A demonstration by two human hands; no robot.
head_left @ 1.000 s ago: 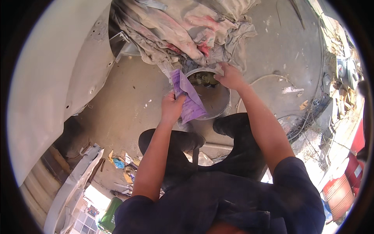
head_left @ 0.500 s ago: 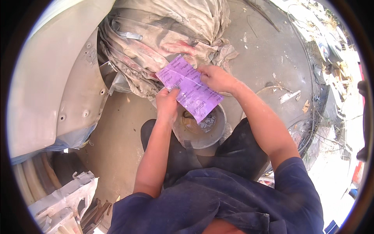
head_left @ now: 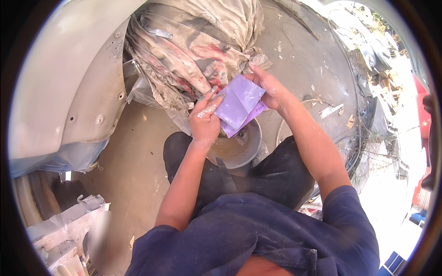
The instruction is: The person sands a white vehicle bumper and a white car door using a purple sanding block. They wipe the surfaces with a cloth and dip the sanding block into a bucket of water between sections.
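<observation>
pale grey primer covers the car body panel [head_left: 69, 92] that curves down the left side of the view, the largest thing here, with a few small holes along its lower flange. beside it, across the top middle, lies a heap of dirty drop cloth [head_left: 193, 50], beige and streaked with red and grey stains, bunched in folds over the panel's edge. bare concrete floor [head_left: 133, 165] spreads brown and dusty below both, with scraps and bits of wire scattered toward the right rim. at lower left sits a crumpled part wrapped in masking paper and tape [head_left: 64, 225]. the person crouches over the floor in a dark blue shirt and dark trousers, both forearms reaching up from the lower edge. between the knees stands a grey metal bucket [head_left: 251, 147] holding murky brown water. just above the bucket, in front of the cloth, is a purple sheet of sandpaper [head_left: 239, 105], folded over with creases showing. the left hand [head_left: 205, 122] grips its lower left edge, fingers together and dusted with pale residue, thumb pressed on the sheet. the right hand [head_left: 271, 92] clamps the upper right corner, fingers curled behind the paper and thumb on top. both hands touch the sheet, near each other, held over the bucket's far rim.
</observation>
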